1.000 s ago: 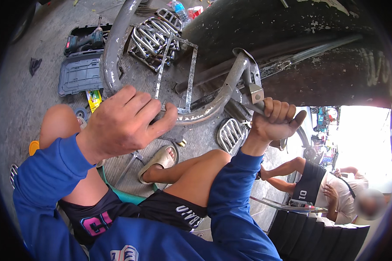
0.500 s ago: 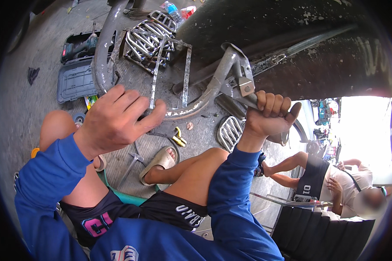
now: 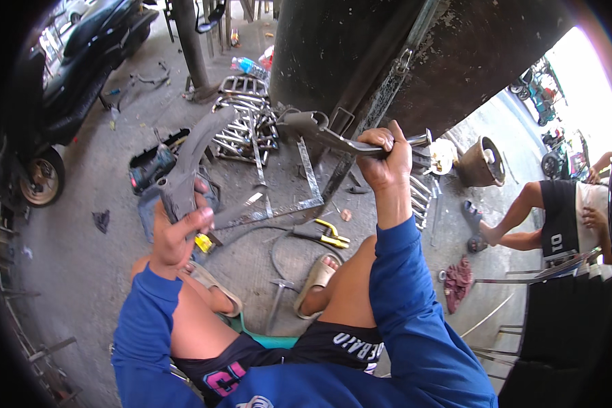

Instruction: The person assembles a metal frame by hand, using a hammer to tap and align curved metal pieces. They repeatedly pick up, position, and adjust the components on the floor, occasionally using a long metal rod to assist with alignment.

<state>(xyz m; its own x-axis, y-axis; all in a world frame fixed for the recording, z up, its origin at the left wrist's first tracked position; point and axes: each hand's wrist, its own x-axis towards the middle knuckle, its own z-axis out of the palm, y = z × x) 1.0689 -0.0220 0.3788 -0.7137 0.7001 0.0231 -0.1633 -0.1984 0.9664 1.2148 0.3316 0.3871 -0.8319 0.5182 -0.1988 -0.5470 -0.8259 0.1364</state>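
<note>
My left hand [image 3: 178, 231] is closed round the lower end of a curved grey metal tube [image 3: 198, 146] that rises in front of it. My right hand [image 3: 389, 160] grips a narrower bar on a worn metal bracket piece [image 3: 313, 126], which has an open tube end pointing left. Whether the two pieces join cannot be seen from here. Below them on the floor lie a yellow welding electrode holder [image 3: 331, 235] with its black cable, and a hammer [image 3: 279, 294] between my feet. Beyond the hands stands a pile of shiny metal racks [image 3: 241, 112].
A flat-bar metal frame [image 3: 311, 170] lies ahead, with a power drill [image 3: 160, 163] in its case leftward. A scooter [image 3: 88, 75] stands at far left. On the right are a bucket [image 3: 479, 163], a dark red rag [image 3: 459, 280] and a seated person [image 3: 557, 221].
The view has swung, bringing the scooter and bucket in. The metal tubing has been turned; its curved part now points up from my left hand, which was spread near it and now grips it.
</note>
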